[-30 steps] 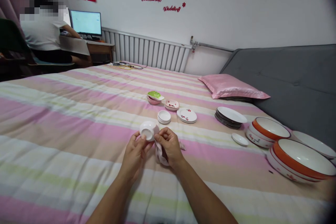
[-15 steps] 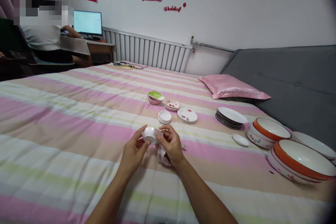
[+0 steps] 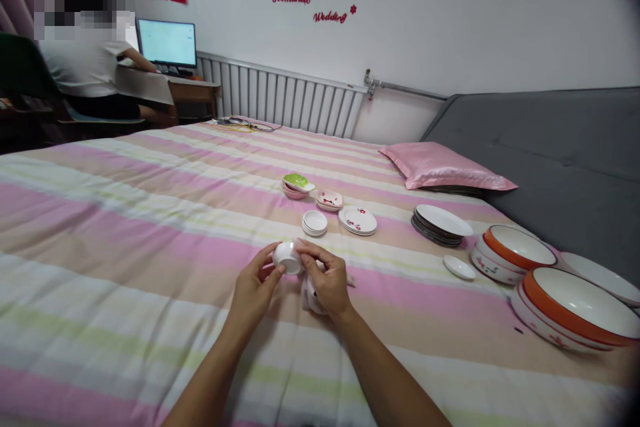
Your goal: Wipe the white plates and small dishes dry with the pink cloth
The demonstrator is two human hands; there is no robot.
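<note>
A small white bowl (image 3: pixel 287 259) is held tilted above the bed, its base turned towards me. My left hand (image 3: pixel 257 283) grips the bowl's left side between thumb and fingers. My right hand (image 3: pixel 327 278) is closed on a pale cloth (image 3: pixel 311 295) and presses part of it to the bowl's right side; the rest of the cloth hangs below the palm. Just beyond my hands stands a stack of small white bowls (image 3: pixel 315 222). Beside it are flower-patterned plates (image 3: pixel 357 220), square pink dishes (image 3: pixel 329 199) and a green leaf-shaped dish (image 3: pixel 298 181) on a pink bowl.
To the right are stacked plates (image 3: pixel 441 221), a small white dish (image 3: pixel 459 267) and large orange-rimmed bowls (image 3: pixel 575 310). A pink pillow (image 3: pixel 445 165) lies by the grey headboard (image 3: pixel 550 140). Cables (image 3: pixel 245 124) rest at the bed's far edge. A person (image 3: pixel 87 67) sits at a desk, far left.
My right fingers have shifted around the bowl's right rim with the cloth, and the bowl has turned slightly. The dishes on the bed stay where they were.
</note>
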